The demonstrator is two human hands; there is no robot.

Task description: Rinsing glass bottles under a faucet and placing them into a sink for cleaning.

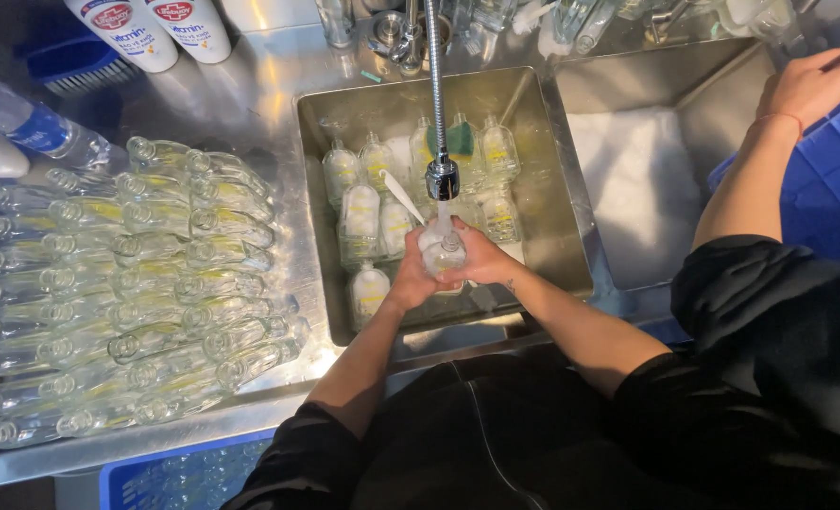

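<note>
Left hand (418, 274) and right hand (481, 263) both wrapped tight around clear glass bottle (446, 253) under faucet head (442, 178), sink (543, 203) centre, rinsed bottles (137, 283) stacked at 9 o'clock.

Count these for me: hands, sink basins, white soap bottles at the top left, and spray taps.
Hands: 3 (left hand and right hand around a glass bottle; another person's hand)
Sink basins: 2 (basin with bottles; neighbouring basin)
White soap bottles: 2 (first soap bottle; second soap bottle)
Spray taps: 1 (spray tap)
Total: 8
</note>
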